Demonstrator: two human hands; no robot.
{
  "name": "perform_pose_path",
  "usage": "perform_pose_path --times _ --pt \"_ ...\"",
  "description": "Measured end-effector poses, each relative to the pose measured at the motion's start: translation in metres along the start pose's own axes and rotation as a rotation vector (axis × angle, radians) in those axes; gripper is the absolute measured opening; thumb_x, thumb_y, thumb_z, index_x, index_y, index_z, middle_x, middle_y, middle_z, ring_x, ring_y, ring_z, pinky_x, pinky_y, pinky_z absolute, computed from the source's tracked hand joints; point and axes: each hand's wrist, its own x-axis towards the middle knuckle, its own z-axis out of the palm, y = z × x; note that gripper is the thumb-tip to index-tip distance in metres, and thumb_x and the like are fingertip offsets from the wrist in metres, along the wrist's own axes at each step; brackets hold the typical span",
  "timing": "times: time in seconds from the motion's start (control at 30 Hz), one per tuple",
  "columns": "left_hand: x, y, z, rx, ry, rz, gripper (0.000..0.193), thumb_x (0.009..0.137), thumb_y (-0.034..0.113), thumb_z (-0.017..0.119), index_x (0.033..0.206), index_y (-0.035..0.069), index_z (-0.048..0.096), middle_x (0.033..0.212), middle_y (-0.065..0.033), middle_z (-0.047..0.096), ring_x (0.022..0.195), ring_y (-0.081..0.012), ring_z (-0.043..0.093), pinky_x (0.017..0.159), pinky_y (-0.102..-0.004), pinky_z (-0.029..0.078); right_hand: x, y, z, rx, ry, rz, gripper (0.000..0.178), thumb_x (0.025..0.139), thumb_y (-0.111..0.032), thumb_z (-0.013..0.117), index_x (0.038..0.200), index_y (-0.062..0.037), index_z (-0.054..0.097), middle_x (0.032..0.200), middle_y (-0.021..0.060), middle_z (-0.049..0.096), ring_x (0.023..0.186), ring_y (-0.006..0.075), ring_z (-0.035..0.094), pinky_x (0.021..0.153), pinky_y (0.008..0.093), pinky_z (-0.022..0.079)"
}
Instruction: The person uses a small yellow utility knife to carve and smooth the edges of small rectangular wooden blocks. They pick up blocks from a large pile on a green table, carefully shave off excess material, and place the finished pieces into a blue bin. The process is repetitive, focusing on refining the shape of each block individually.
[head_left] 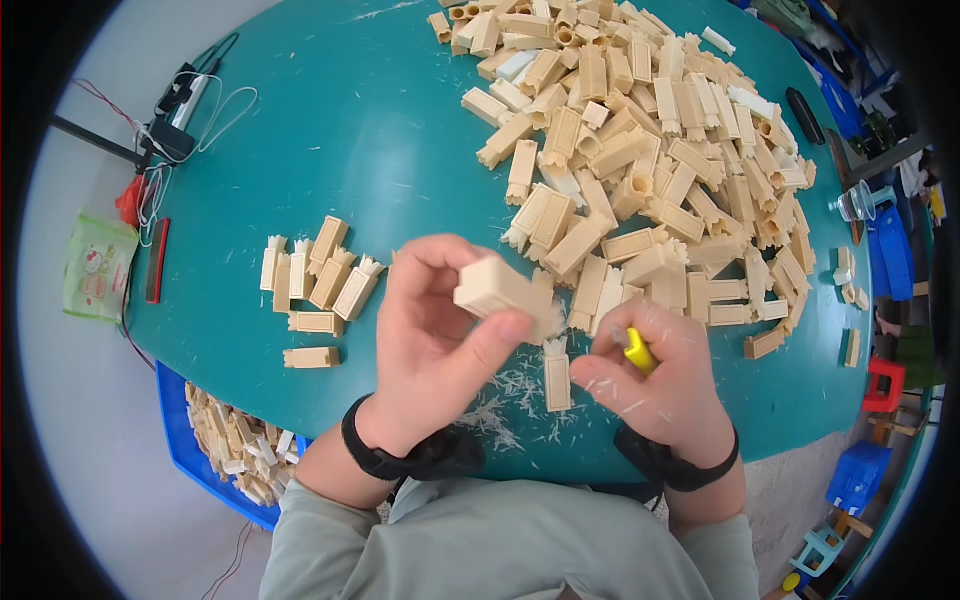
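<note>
Both hands closed: left hand [440, 325] pinches a beige block [497, 290], right hand [655, 385] grips a yellow tool [638, 350].

Clutter around the teal desk [330, 130]

A blue bin [185, 440] of beige pieces sits below the desk's near-left edge; a green pouch [98, 268], a red bar [157, 260] and tangled wires [180, 110] lie at far left.

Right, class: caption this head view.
Left hand holds a beige plastic block, right hand a yellow-handled tool, over a teal table.
</note>
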Motion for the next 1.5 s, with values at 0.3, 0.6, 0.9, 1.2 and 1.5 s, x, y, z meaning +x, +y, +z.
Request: perform_pose_path --times 0.3,0.6,0.9,1.2,1.5 --pt "-0.003 0.005 0.01 -0.126 -0.144 -0.351 0.045 0.079 0.003 0.065 0.115 0.007 0.04 0.087 -0.0033 0.061 0.081 -0.0083 0.056 0.069 -0.021 0.043 -0.001 0.005 0.003 0.071 0.12 -0.032 0.016 0.076 -0.01 0.069 0.079 -0.0017 0.056 0.06 0.0027 0.05 0.052 0.0075 0.042 0.047 0.0223 0.036" --pt "-0.001 0.007 0.003 0.043 -0.291 -0.23 0.046 0.075 0.001 0.067 0.116 0.005 0.046 0.081 0.0012 0.058 0.07 -0.0027 0.051 0.057 -0.0175 0.039 -0.001 0.003 0.0 0.033 0.06 -0.087 0.016 0.076 -0.011 0.069 0.078 -0.0012 0.055 0.061 0.0043 0.051 0.053 0.0076 0.046 0.048 0.0216 0.037" --pt "-0.006 0.005 0.005 0.209 -0.048 -0.105 0.035 0.072 0.002 0.073 0.097 0.003 0.048 0.082 -0.0009 0.057 0.066 -0.0032 0.052 0.056 -0.0168 0.041 -0.003 0.005 0.004 0.082 0.104 -0.095 0.027 0.074 -0.019 0.072 0.084 -0.0034 0.052 0.067 0.0007 0.048 0.057 0.0067 0.041 0.051 0.0202 0.036" --pt "-0.009 0.001 0.01 0.064 0.037 0.034 0.026 0.077 -0.008 0.063 0.101 -0.006 0.055 0.094 -0.0143 0.063 0.081 -0.0142 0.061 0.07 -0.0243 0.049 -0.008 0.0 0.001 -0.048 0.047 -0.215 0.027 0.078 -0.025 0.068 0.082 -0.0034 0.052 0.069 0.007 0.051 0.055 0.0161 0.048 0.05 0.0248 0.038" --pt "-0.011 -0.001 0.011 0.562 -0.036 0.347 0.026 0.068 -0.009 0.068 0.092 -0.001 0.061 0.087 -0.016 0.064 0.072 -0.024 0.064 0.062 -0.0271 0.05 -0.005 0.003 0.01 -0.171 0.078 -0.253 0.02 0.079 -0.018 0.065 0.08 -0.0022 0.054 0.068 0.0111 0.054 0.052 0.0241 0.051 0.046 0.0302 0.04"
